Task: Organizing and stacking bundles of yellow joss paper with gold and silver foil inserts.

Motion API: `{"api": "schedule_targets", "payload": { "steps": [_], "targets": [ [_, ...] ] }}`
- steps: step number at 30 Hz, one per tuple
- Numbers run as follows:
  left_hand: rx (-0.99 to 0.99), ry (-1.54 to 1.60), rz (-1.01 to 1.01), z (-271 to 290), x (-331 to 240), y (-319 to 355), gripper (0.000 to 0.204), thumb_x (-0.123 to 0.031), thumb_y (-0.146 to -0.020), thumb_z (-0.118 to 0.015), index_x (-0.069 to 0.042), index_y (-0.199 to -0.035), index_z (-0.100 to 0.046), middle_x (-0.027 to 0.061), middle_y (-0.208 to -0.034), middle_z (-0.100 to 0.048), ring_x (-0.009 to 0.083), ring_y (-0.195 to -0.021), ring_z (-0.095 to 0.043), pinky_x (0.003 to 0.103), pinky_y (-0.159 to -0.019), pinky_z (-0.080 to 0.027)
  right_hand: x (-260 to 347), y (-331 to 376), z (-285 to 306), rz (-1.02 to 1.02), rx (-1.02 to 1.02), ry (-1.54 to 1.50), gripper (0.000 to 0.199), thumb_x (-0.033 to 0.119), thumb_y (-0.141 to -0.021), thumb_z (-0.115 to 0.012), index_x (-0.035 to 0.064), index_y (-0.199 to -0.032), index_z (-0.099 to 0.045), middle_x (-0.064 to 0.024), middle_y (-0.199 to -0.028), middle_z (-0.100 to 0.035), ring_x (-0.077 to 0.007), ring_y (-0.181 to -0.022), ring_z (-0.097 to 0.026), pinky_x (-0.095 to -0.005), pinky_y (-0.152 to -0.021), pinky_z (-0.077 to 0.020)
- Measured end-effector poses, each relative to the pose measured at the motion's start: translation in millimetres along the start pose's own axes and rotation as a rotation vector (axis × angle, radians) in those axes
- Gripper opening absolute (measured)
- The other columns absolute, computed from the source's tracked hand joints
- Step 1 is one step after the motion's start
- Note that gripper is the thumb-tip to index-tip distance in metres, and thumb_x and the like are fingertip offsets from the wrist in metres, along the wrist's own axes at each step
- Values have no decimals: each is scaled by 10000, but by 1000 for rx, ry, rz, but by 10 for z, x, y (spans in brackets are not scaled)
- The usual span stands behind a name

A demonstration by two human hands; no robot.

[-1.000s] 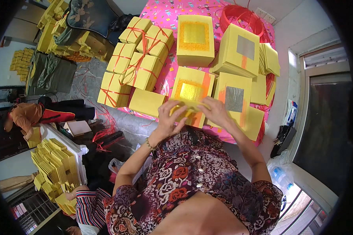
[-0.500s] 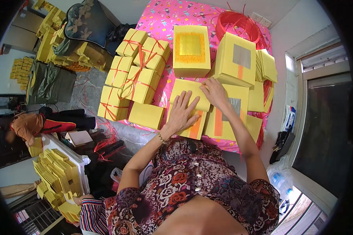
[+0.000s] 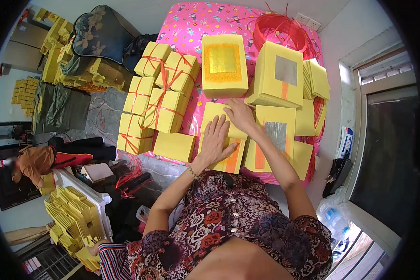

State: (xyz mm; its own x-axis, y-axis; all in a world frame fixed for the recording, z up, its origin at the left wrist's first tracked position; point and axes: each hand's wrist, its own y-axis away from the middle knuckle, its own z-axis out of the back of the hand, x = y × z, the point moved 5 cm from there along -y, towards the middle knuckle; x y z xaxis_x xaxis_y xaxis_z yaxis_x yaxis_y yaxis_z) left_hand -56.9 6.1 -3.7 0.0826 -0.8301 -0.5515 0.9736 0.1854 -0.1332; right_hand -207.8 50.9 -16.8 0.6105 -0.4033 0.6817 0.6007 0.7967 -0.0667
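Paper stack (image 3: 221, 137) lies on the pink cloth (image 3: 196, 28), near its front edge, yellow with an orange stripe showing at its lower end. Left of the stack sits a plain yellow block (image 3: 174, 146), and beyond that block are bundles (image 3: 161, 95) tied with red string. The left hand (image 3: 215, 141) rests flat on the stack, fingers spread wide and holding nothing. The right hand (image 3: 239, 115) presses the stack's far edge, fingers together and flat, gripping nothing. Behind the stack stands a gold-faced pile (image 3: 224, 65). Right of the stack lie silver-faced piles (image 3: 276, 133), one nearer, one farther, with a red string coil (image 3: 277, 28) behind them.
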Motion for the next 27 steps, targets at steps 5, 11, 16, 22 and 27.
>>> {"api": "schedule_targets", "payload": {
  "steps": [5, 11, 16, 22, 27],
  "targets": [
    [-6, -44, -53, 52, -19, 34, 773, -517, -854, -651, -14, -1407, -457, 252, -1496, -359, 441, -1427, -267, 572, -1165, -209, 3, 2, -9, 18, -6, 30, 232, 196, -923, -624, 17, -1070, -627, -161, -1040, -606, -365, -1062, -587, -480, -899, -497],
    [86, -169, -48, 74, -42, 63, 791, -526, -860, -628, -45, -1456, -429, 203, -1526, -350, 425, -1427, -273, 568, -1171, -206, 23, -6, -20, 23, -15, 49, 230, 173, -895, -652, 18, -1063, -626, -151, -1045, -593, -347, -1076, -571, -470, -889, -501],
    [91, -165, -55, 59, -51, 95, 786, -528, -865, -622, -131, -1506, -398, 202, -1547, -331, 431, -1439, -252, 578, -1174, -192, 29, 15, -32, 66, -46, 81, 234, 158, -879, -665, 12, -1058, -627, -157, -1040, -593, -352, -1057, -572, -466, -881, -501],
    [119, -171, -73, -32, -5, 121, 755, -551, -852, -633, -142, -1465, -469, 207, -1574, -292, 442, -1455, -219, 597, -1170, -167, 125, 50, -110, 96, -131, 242, 207, 115, -860, -652, 3, -1033, -633, -155, -1031, -584, -345, -1029, -572, -455, -860, -495],
    [116, -170, -64, -31, 3, 115, 745, -554, -846, -640, -134, -1443, -493, 204, -1583, -278, 445, -1454, -213, 596, -1166, -168, 190, 78, -118, 86, -170, 277, 179, 85, -829, -630, -5, -984, -619, -155, -1010, -556, -334, -1004, -559, -444, -836, -496]
  ]
}}
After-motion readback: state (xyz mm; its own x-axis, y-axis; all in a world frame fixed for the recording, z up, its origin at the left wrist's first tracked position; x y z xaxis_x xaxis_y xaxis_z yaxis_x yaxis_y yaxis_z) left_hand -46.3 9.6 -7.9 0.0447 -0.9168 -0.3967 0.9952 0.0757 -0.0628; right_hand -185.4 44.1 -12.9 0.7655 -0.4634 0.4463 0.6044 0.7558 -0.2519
